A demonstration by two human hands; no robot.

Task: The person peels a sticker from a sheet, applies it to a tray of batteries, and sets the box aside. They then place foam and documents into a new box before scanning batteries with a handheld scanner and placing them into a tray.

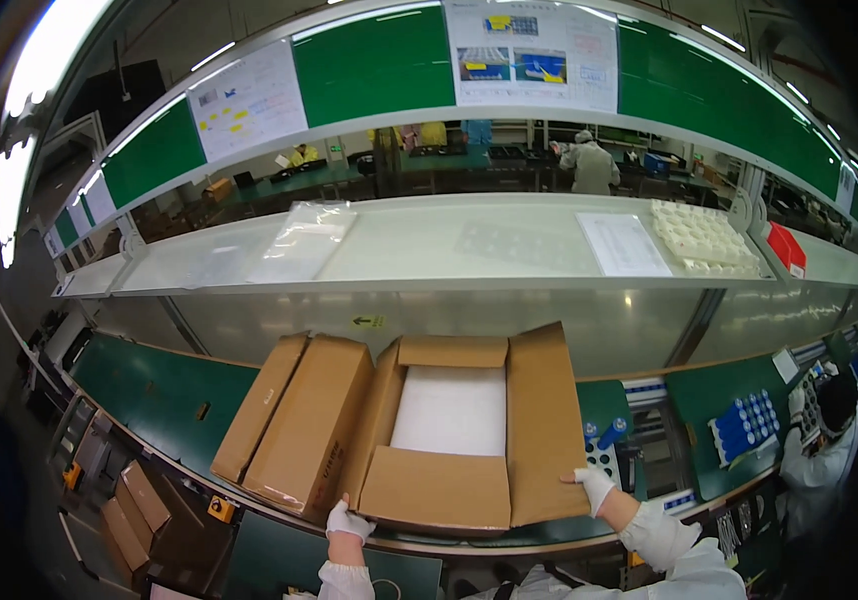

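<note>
An opened cardboard box stands on the green bench with its flaps spread outward. A flat white sheet or slab fills its opening; what lies beneath is hidden. My left hand, in a white glove with bare fingertips, grips the box at its near left corner. At the near right corner, my right hand, gloved alike, pinches the raised right flap, thumb on the inner face and other fingers mostly hidden behind. Directly left of the box is a closed carton, with another carton beyond it.
A tray of blue cylinders sits to the right, near a co-worker in white. Loose blue cylinders stand beside the box. The shelf above carries plastic bags and pale moulded trays. Folded cartons lie lower left.
</note>
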